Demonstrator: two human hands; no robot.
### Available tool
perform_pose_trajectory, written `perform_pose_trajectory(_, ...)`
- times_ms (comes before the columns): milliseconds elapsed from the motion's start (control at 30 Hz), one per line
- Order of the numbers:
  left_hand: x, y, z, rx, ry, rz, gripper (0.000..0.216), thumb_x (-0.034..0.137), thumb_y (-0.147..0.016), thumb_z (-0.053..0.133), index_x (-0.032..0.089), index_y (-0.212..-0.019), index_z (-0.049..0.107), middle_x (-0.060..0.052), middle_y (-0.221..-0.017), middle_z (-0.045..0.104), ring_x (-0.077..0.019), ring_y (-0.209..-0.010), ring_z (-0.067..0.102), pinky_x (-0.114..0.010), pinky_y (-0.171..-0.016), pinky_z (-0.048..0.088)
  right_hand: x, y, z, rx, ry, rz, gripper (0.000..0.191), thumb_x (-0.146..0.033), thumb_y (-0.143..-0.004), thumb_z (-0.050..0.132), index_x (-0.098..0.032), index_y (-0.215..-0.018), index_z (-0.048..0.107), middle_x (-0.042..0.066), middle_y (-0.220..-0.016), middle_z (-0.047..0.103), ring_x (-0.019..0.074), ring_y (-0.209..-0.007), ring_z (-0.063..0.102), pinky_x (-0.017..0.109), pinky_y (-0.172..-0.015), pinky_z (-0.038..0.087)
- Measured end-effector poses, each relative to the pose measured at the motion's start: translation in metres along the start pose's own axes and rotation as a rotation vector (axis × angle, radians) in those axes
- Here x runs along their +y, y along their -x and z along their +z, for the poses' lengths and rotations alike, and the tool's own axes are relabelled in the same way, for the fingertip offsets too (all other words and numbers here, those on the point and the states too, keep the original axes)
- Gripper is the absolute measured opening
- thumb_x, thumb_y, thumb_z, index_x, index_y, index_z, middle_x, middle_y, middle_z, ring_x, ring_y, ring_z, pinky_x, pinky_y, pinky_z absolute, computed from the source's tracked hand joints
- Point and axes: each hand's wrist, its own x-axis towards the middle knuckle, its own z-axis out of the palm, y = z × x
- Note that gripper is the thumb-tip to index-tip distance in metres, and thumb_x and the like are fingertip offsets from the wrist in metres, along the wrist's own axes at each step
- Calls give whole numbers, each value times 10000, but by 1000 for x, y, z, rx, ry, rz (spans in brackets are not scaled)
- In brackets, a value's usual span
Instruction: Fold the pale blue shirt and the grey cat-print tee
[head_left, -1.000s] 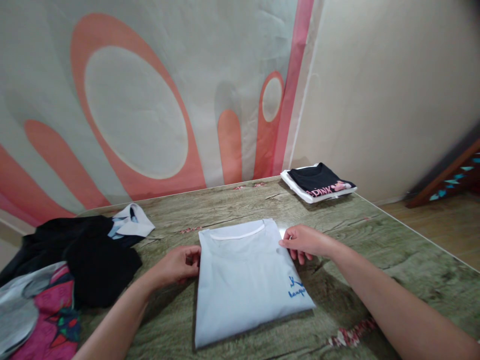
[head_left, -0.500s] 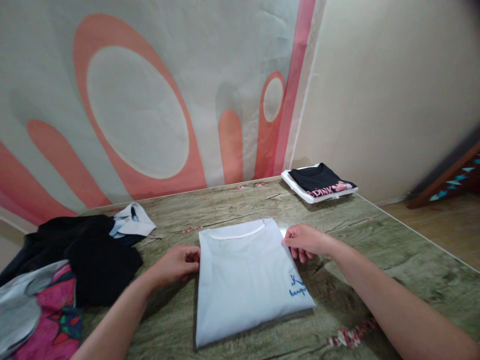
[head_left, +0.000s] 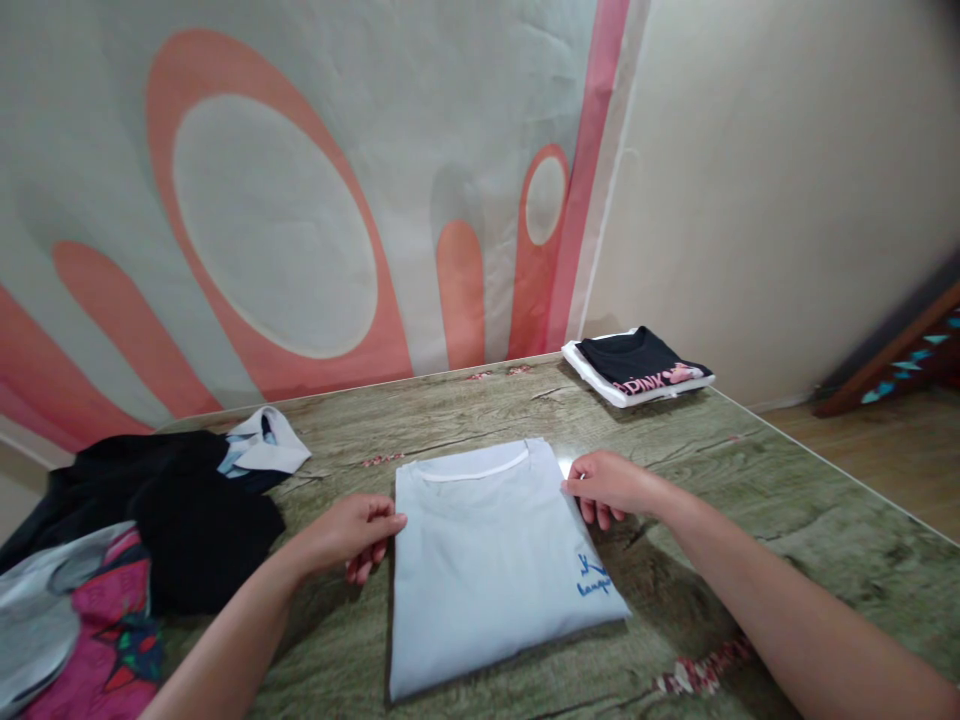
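Note:
A folded white T-shirt (head_left: 495,570) lies flat before me, neckline away from me, with blue lettering near its right side. My left hand (head_left: 367,535) pinches its left edge, thumb on top and fingers curled beneath. On the opposite edge, my right hand (head_left: 607,487) grips the T-shirt between thumb and forefinger, the other fingers bent down beside it. Both hands sit toward the collar end.
The wood-patterned table (head_left: 450,410) meets a printed wall sheet behind. At the back right corner rests a folded black shirt (head_left: 637,358) on white folded clothing (head_left: 600,385). Black clothes (head_left: 202,520), a white collar (head_left: 281,440) and a pink-and-grey garment (head_left: 105,640) lie heaped at left.
My left thumb has come over the T-shirt's left edge, and the fingers now show below it. The T-shirt has barely shifted. My right hand keeps its place.

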Motion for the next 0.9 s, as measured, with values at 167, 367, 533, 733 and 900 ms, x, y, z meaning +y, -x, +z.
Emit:
perform_pose_trajectory(167, -2, -3, 2, 82, -29, 1, 534, 718, -660, 628, 208, -671, 469, 42, -465, 547, -133, -314, 500, -205, -326, 306, 6, -3, 1, -7, 64, 14, 182, -326, -877, 513, -188, -759, 520, -2, -569, 658, 104, -365, 560, 175, -315, 286)
perform_pose_trajectory(367, -3, -16, -9, 530, -252, 238, 427, 606, -787, 566, 183, -789, 625, -28, -650, 656, -207, -584, 618, -278, -565, 447, 6, -13, 3, 481, 283, -217, 209, -377, -870, 561, -201, -981, 588, 19, -847, 693, 134, -656, 626, 233, -607, 454)
perform_pose_trajectory(533, -9, -50, -10, 698, -452, 449, 465, 506, -839, 512, 148, -1102, 653, -122, -1091, 659, -286, -1034, 581, -396, -933, 417, 9, -42, 13, 680, 413, -521, 402, -336, -868, 576, -183, -1240, 569, 114, -1218, 598, 249, -1152, 516, 381, -1000, 381)
perform_pose_trajectory(733, -12, -62, -5, 657, -539, 438, 378, 473, -770, 625, 165, -987, 658, -93, -1014, 648, -276, -999, 567, -371, -904, 404, 15, -63, 9, 621, 366, -440, 382, -359, -745, 708, -181, -1078, 647, 100, -1152, 611, 265, -1122, 520, 402, -992, 369)
perform_pose_trajectory(900, -2, -48, 0, 608, -482, 437, 259, 436, -775, 630, 191, -845, 583, -19, -855, 622, -215, -824, 574, -300, -739, 416, 7, -53, 10, 558, 213, -475, 231, -319, -733, 692, -187, -913, 630, 53, -1000, 642, 230, -994, 556, 351, -895, 404)
